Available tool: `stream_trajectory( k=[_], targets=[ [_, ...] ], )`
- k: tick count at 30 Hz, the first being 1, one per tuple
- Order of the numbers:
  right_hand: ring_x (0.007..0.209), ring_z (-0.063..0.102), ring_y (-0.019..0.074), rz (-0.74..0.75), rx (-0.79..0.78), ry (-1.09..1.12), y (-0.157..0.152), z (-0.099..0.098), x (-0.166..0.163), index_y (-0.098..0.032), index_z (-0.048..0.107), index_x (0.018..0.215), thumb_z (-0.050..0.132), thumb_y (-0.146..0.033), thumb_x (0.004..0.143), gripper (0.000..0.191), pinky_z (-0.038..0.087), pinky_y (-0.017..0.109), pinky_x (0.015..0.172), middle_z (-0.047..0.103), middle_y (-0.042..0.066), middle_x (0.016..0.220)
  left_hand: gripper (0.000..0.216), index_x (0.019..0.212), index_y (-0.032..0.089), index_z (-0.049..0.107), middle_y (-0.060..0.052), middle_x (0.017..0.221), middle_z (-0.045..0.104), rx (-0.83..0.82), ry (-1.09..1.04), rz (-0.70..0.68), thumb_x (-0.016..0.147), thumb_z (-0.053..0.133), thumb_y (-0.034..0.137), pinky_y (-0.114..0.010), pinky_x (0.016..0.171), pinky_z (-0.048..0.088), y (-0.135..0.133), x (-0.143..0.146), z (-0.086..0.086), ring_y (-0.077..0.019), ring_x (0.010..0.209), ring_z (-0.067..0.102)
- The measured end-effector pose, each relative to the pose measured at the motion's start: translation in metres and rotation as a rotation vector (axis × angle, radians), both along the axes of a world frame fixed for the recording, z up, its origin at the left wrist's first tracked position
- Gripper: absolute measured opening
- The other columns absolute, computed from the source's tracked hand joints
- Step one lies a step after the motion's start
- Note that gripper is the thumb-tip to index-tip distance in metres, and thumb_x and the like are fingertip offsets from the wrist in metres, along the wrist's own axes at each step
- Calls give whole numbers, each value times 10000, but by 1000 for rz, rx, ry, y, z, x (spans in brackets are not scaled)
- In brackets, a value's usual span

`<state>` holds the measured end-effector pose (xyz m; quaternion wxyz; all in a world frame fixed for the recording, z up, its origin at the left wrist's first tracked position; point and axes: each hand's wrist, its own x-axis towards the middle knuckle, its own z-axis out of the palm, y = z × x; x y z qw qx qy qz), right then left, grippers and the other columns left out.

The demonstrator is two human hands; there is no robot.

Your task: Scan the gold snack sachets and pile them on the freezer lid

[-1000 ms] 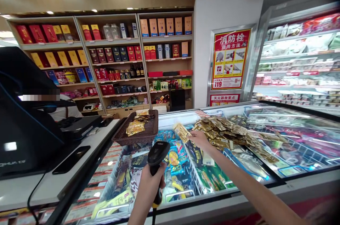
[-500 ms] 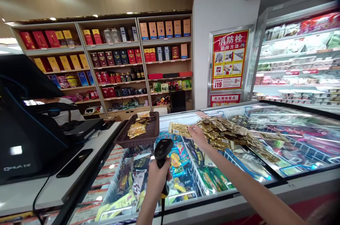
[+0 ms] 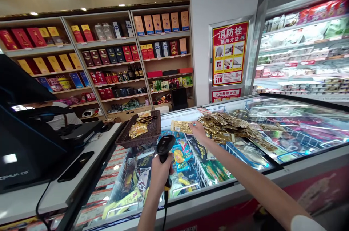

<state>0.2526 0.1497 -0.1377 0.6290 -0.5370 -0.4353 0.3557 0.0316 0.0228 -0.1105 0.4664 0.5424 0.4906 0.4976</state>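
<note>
My left hand (image 3: 161, 167) is wrapped round the grip of a black barcode scanner (image 3: 165, 145), whose head points away from me toward a gold packet. Between the fingers of my right hand (image 3: 198, 130) is that flat gold packet (image 3: 180, 126), with a barcode label showing at its left end. Just right of this hand, a heap of similar gold packets (image 3: 226, 125) lies spread on the glass top of the chest freezer (image 3: 191, 196). A brown woven basket (image 3: 127, 137) holding several gold packets (image 3: 139, 129) stands to the left, on the freezer's far side.
At the left, a counter (image 3: 64, 187) carries a phone (image 3: 76, 166) and a large black checkout terminal (image 3: 24, 144). Someone in a white top (image 3: 62, 114) is partly hidden behind it. Shelves of boxes (image 3: 114, 56) and a refrigerated display (image 3: 302, 56) stand beyond the freezer.
The view has shifted slightly, so the whole scene sits a little further left and higher. Both hands keep their holds, the gold packet still in front of the scanner.
</note>
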Motion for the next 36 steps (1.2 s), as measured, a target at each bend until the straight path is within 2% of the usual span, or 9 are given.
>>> stream_trajectory(
  k=[7,13,17,22,25,27,29,33,36],
  targets=[
    [777,676,204,15,-33,112,6,-10,-4,-230,520,817,610,-312,864,131,647,343,644,634,24,766,285,627,220,541,59,441,497,21,24,-7,736,710,421,-255,428,399,-4,0,4,-133,365,502],
    [721,643,193,1,-47,123,4,-12,1,-231,531,782,628,-307,841,137,647,336,639,560,-10,661,260,719,204,581,70,476,510,-5,-37,-8,729,726,420,-252,433,405,-6,-1,6,-130,376,510],
    [773,688,204,-3,-122,223,4,-17,9,-223,556,788,641,-250,840,103,647,330,641,640,23,748,303,720,202,573,71,476,510,-14,-38,-22,730,738,455,-248,428,402,-5,-3,-1,-122,378,501],
    [774,704,181,-235,-207,454,18,-3,57,-226,556,857,618,-136,852,109,653,312,650,675,33,819,324,754,195,593,66,463,525,-13,-26,-11,719,761,469,-245,425,408,-6,-10,-8,-127,377,510],
    [820,718,176,-365,-158,463,25,13,96,-232,562,976,532,-211,938,52,652,297,675,680,37,864,333,756,189,607,61,470,529,-15,-40,-1,725,765,480,-240,435,416,-9,-13,-7,-129,395,522],
    [848,727,176,-395,-189,475,21,14,113,-233,560,1001,477,-256,979,89,644,293,701,691,52,897,349,746,189,609,63,488,526,-17,-74,-1,701,783,487,-244,434,412,-8,-14,-6,-128,401,517],
    [877,740,196,-324,-242,499,12,2,117,-221,568,943,479,-237,973,95,636,316,738,710,86,905,362,730,188,607,61,491,526,-25,-94,2,687,791,496,-249,434,404,-6,-15,-8,-125,399,503],
    [910,761,249,-27,-314,391,-8,-43,95,-211,586,810,498,-203,945,162,624,399,790,755,131,904,384,698,187,601,49,480,533,-50,-85,21,681,792,520,-247,433,390,1,-19,-14,-125,399,500],
    [800,767,244,7,-240,152,-11,-66,70,-204,610,794,478,-232,950,207,626,413,740,767,118,837,384,713,186,609,53,487,533,-47,-90,27,670,799,517,-244,430,391,-2,-21,-13,-126,401,507]
  ],
)
